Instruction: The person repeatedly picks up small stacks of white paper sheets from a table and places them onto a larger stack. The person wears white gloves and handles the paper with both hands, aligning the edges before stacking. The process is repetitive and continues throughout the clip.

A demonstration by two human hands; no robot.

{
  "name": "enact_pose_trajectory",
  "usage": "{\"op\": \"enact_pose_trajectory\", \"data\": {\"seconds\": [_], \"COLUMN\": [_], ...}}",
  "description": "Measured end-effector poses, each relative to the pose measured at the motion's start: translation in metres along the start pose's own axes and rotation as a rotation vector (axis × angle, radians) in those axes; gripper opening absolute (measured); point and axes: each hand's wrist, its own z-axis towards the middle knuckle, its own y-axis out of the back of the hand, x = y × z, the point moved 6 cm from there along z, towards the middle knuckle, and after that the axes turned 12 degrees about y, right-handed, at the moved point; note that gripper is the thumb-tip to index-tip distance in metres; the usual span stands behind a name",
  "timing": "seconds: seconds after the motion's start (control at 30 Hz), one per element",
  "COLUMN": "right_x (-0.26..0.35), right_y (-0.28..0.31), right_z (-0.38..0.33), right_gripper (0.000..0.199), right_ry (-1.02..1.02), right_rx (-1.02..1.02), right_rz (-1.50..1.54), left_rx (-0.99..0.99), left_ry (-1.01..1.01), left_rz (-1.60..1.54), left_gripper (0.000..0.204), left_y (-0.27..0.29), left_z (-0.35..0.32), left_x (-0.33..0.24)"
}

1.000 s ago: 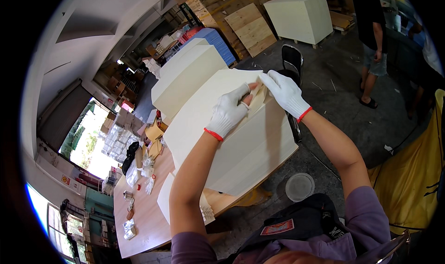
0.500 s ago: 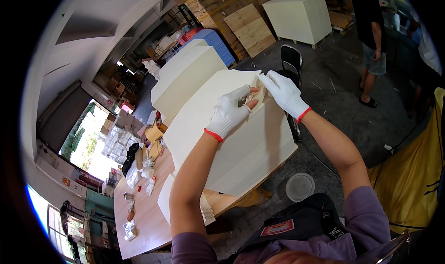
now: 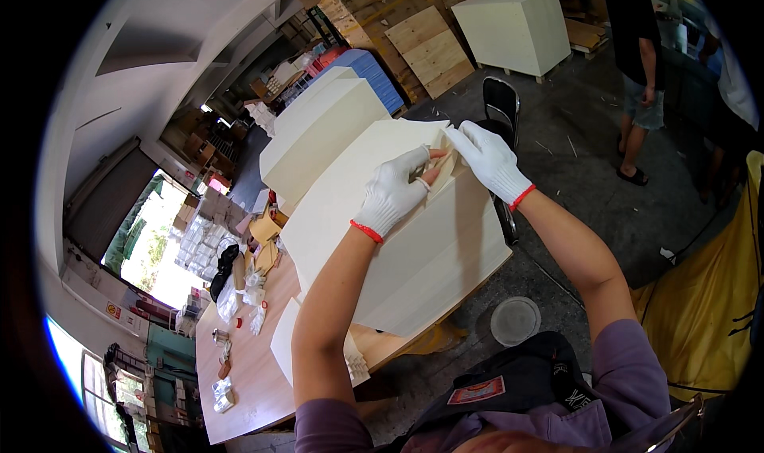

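A tall stack of large cream paper sheets stands on the wooden table in front of me. My left hand, in a white knitted glove with the thumb and forefinger tips bare, is closed at the stack's near right edge, those fingertips on the sheet edges. My right hand, also in a white glove, is closed on the far right corner of the upper sheets. Between the hands the sheet edges are bent and slightly parted. How many sheets each hand grips is hidden.
More cream stacks stand beyond, near a blue stack. Plastic bags and small items lie on the table at left. A black chair and a round lidded bucket are at right. Two people stand at the far right.
My left thumb and forefinger have drawn slightly closer together at the sheet edges, and the bent sheets between my hands have shifted a little. My right hand stays at the corner.
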Motion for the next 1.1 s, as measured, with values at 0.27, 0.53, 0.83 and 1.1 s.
{"op": "enact_pose_trajectory", "data": {"seconds": [0.27,0.53,0.83,1.1], "right_x": [-0.001,-0.001,-0.003,-0.009], "right_y": [0.0,0.001,0.004,0.027], "right_z": [0.0,-0.001,0.0,-0.006], "right_gripper": [0.056,0.055,0.053,0.06], "right_ry": [-0.003,-0.025,-0.007,-0.066], "right_rx": [0.009,-0.001,-0.006,0.162], "right_rz": [0.037,0.03,0.015,-0.267], "left_rx": [-0.005,0.016,0.009,-0.194], "left_ry": [0.033,0.069,0.007,-0.109], "left_rz": [-0.004,0.003,0.054,0.185], "left_gripper": [0.031,0.037,0.044,0.053], "left_y": [0.0,0.001,-0.003,0.0], "left_z": [0.001,-0.006,-0.001,-0.016], "left_x": [0.003,-0.007,-0.008,-0.01]}}
